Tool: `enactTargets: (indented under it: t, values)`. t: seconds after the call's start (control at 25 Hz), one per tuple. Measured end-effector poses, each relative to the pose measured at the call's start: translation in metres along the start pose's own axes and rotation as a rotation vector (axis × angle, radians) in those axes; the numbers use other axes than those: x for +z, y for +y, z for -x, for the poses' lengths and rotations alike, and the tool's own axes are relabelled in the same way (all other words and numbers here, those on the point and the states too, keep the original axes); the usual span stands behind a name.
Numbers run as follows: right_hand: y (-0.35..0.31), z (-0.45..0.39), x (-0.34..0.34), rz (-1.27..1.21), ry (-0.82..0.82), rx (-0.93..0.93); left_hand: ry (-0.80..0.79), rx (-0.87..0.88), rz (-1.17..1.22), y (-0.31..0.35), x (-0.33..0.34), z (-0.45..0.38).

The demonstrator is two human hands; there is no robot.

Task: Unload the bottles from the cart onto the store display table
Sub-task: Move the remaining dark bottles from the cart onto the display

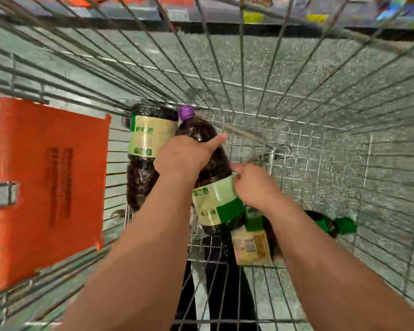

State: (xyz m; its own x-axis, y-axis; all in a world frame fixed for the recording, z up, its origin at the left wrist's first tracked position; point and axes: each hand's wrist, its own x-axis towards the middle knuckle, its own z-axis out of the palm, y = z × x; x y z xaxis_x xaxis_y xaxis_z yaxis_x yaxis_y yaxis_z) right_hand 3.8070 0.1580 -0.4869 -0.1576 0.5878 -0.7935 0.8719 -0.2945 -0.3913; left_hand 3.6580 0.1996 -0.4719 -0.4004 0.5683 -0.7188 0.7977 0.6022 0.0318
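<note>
I look down into a wire shopping cart. Three dark bottles with green and cream labels lie in it. My left hand grips the upper body of the middle bottle, which has a purple cap and points away from me. My right hand holds that same bottle at its label. A second bottle lies to the left, touching it. The third bottle lies across near me, partly under my right forearm, its green cap end at the right.
An orange sign hangs on the cart's left wall. Wire walls rise on all sides. Store shelving with colourful goods runs beyond the cart's far end. Speckled floor shows through the mesh.
</note>
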Motion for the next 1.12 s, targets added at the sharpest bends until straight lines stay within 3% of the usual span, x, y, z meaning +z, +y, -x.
enactTargets:
  t: [0.28, 0.44, 0.56, 0.72, 0.96, 1.12]
  values:
    - [0.003, 0.005, 0.015, -0.083, 0.059, -0.087, 0.040, 0.007, -0.176, 0.004, -0.005, 0.003]
    - [-0.004, -0.014, 0.015, -0.194, 0.209, 0.056, 0.022, 0.050, -0.060, -0.011, -0.014, 0.000]
    - [-0.003, -0.038, 0.014, -0.315, 0.103, 0.172, 0.018, 0.098, 0.017, -0.017, -0.018, 0.000]
    - [-0.015, -0.047, 0.013, -0.551, 0.000, 0.183, -0.004, 0.101, 0.082, -0.015, -0.015, 0.000]
    - [-0.019, -0.035, 0.013, -0.568, 0.030, 0.202, -0.033, 0.062, 0.249, -0.026, -0.005, -0.003]
    - [-0.030, -0.013, -0.002, -0.911, 0.093, 0.246, -0.052, 0.069, 0.303, -0.037, -0.029, 0.007]
